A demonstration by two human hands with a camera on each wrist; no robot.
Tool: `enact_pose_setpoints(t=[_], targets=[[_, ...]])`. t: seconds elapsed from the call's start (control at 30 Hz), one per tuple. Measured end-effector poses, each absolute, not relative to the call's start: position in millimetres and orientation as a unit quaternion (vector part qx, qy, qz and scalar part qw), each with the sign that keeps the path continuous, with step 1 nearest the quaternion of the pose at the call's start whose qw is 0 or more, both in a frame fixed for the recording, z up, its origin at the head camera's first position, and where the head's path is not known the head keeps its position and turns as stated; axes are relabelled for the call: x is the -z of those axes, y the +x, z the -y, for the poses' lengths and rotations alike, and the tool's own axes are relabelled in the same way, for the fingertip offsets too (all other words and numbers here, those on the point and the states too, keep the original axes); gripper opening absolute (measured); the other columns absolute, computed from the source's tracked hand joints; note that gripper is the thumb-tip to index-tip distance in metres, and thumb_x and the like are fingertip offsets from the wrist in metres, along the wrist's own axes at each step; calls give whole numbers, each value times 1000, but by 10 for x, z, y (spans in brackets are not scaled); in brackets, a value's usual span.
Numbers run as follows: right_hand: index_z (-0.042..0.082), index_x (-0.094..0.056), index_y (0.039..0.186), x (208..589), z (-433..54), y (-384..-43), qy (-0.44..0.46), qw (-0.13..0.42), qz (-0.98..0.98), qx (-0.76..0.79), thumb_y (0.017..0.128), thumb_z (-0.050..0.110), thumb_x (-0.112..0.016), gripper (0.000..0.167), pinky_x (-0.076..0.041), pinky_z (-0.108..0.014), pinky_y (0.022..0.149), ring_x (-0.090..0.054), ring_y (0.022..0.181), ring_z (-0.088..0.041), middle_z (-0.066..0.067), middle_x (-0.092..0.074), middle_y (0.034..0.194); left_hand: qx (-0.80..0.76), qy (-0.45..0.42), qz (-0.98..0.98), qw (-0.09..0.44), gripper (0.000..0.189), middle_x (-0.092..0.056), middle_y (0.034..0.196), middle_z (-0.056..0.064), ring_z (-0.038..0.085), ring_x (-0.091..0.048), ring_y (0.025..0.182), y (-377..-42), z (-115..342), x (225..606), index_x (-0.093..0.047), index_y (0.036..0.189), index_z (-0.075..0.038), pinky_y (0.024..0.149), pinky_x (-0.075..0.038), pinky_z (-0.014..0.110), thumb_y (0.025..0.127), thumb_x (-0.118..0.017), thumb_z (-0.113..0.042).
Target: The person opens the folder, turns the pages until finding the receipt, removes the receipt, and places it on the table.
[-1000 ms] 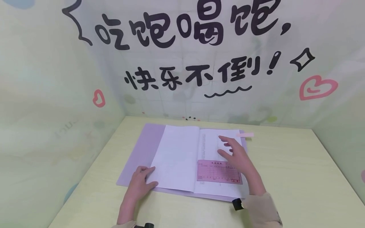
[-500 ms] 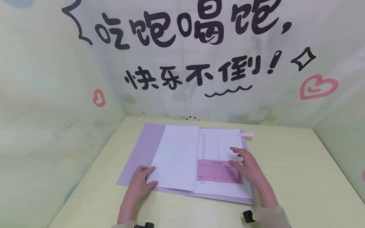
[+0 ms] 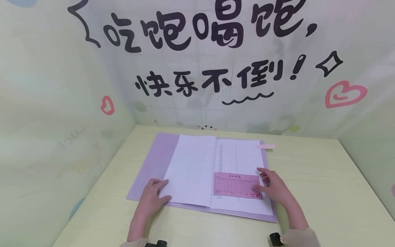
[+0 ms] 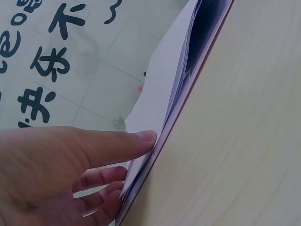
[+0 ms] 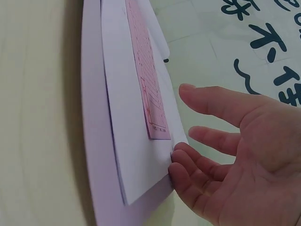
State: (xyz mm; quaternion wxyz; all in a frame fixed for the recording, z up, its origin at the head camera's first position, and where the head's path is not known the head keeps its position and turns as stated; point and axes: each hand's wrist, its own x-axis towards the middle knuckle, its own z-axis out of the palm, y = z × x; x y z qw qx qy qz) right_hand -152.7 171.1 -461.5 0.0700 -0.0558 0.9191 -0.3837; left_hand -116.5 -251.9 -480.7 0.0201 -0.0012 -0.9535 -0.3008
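Observation:
A purple folder (image 3: 154,157) lies spread on the table with white pages (image 3: 191,168) inside, blank on the left and printed on the right. Across the lower right page (image 3: 243,206) lies a pink printed slip (image 3: 236,187). My left hand (image 3: 152,197) rests on the lower left corner of the left pages; in the left wrist view its thumb (image 4: 136,143) lies on top of the paper. My right hand (image 3: 276,188) is at the folder's right edge, fingers loosely bent, thumb over the slip's right end. In the right wrist view nothing is between its thumb and fingers.
A pale pink tab (image 3: 266,146) sticks out past the folder's upper right edge. The light wooden table (image 3: 314,192) runs back to a printed wall covering (image 3: 197,113). Dark wrist devices (image 3: 275,239) sit below both hands.
My right hand has moved right and toward me, from above the upper right page to the folder's right edge. My left hand, the folder and the slip have stayed put.

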Motion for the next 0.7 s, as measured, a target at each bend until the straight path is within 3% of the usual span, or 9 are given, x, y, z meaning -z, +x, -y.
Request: enact_pose_setpoints(t=[0.27,0.7], targets=[[-2,-47,141,4712,-1768,-1521,-51,88,-914,392,79,19,-81,74,-48,-35,85,-51,104,-26,-18,-56,120,301,0,954,20,59,-54,126,23,41,-54,116,-1175,2510,4813,-62,130,-2,104,-45,56,76,-82,-16],[3,-59,131,4815,-1824,-1562,-57,80,-917,385,79,14,-81,58,-47,-32,84,-49,100,-24,-15,-53,113,304,1,953,18,59,-54,126,25,42,-54,116,-1153,2488,4761,-62,130,-1,104,-45,57,76,-82,-15]])
